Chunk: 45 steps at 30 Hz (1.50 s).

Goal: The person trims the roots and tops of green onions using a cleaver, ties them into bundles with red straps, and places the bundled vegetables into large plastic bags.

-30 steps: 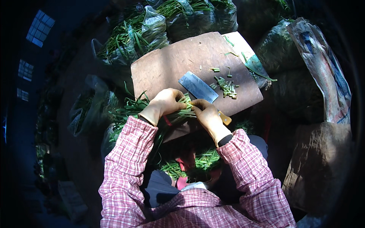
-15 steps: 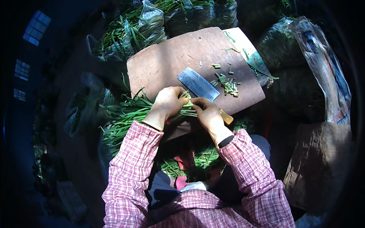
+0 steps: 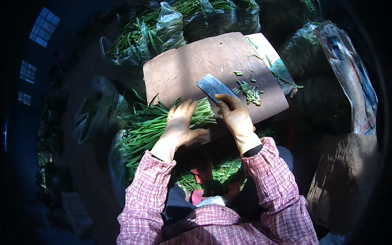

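A bunch of long green stalks (image 3: 145, 126), which look like garlic chives, lies across the left front of a brown board (image 3: 175, 69), pale ends to the right. My left hand (image 3: 179, 122) rests on top of it near those ends, fingers stretched over the stalks and thumb apart. A cleaver (image 3: 215, 88) with a broad grey blade lies flat on the board. My right hand (image 3: 237, 118) is closed around its handle end, covering the handle, with thumb and index finger at the blade. Short cut stalk pieces (image 3: 250, 94) are scattered right of the blade.
Plastic bags of greens (image 3: 169, 24) stand behind the board. A clear bag (image 3: 100, 110) is at the left, and a long printed sack (image 3: 347, 77) and a brown sack (image 3: 341, 179) at the right. Loose green leaves (image 3: 226, 169) lie below the board, by my legs.
My hands have moved apart. The left has gone from gathering the pale ends to lying on the bunch; the right has left the stalks and taken hold of the cleaver.
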Each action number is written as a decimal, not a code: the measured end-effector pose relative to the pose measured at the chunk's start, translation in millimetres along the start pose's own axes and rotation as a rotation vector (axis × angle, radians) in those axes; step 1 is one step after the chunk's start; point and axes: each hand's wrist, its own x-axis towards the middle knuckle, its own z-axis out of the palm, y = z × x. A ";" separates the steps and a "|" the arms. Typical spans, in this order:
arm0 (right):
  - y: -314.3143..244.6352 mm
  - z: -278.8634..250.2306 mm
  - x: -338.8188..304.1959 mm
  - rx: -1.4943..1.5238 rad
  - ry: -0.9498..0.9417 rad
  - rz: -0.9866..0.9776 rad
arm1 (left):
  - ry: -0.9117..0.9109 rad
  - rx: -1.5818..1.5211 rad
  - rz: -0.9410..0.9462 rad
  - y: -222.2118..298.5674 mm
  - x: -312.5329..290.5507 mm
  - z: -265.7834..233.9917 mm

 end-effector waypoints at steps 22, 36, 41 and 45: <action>138.5 51.6 -129.9 -0.885 -0.945 -0.257 | 0.666 -0.449 -0.075 -17.6 -75.5 -29.6; 24.9 11.9 -122.0 -0.318 -0.682 0.428 | -0.485 -0.620 -0.295 27.1 -122.8 21.0; 32.5 0.6 -177.5 0.427 -0.342 0.813 | -0.461 -0.972 -0.544 49.4 -119.4 41.1; 25.4 -17.3 -195.5 0.778 -0.240 0.801 | -0.333 -1.126 -0.391 57.1 -115.5 29.1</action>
